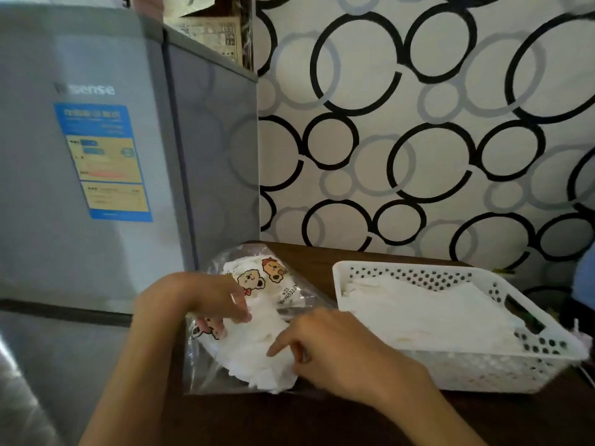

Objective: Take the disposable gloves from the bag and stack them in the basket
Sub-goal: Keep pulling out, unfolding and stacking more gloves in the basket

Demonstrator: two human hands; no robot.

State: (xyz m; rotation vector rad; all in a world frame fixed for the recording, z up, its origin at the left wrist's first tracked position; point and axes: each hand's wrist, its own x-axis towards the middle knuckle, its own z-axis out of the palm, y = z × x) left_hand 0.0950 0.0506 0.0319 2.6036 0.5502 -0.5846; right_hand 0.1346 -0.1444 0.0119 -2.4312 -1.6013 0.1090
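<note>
Partly done, by the look: several gloves stacked in basket, more bunched in bag alongside. Left hand pinching bag's edge; right hand curled on bagged gloves, grip unclear.

— What carries it all?
— A dark wooden surface.
— And on it?
— A clear bag printed with cartoon bears, at the left end. Just beside it on the right, a white perforated basket.
</note>
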